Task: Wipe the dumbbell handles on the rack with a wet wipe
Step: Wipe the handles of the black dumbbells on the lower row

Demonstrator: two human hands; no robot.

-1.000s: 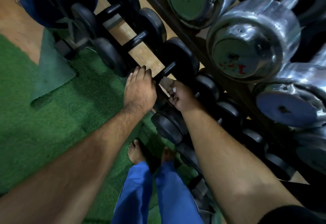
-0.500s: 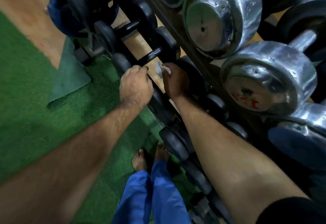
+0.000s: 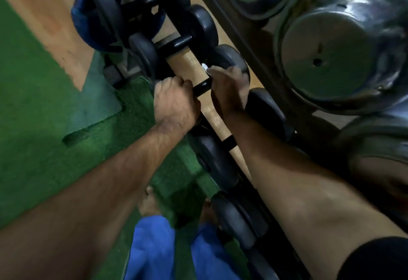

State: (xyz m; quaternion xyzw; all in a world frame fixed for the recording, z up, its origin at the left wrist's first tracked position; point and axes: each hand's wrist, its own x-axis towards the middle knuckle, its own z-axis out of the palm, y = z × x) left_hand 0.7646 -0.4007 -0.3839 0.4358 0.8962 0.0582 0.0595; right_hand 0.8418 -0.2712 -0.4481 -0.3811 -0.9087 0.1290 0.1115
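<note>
While the left hand curls around the near end of a black dumbbell handle on the lower rack shelf, the right hand grips the far end of that handle with fingers closed over a white wet wipe, only a small corner showing past the fingertips. Dark round dumbbells line this shelf in a row; larger chrome dumbbells sit on the tier above, and green turf covers the floor beside the bare feet.
</note>
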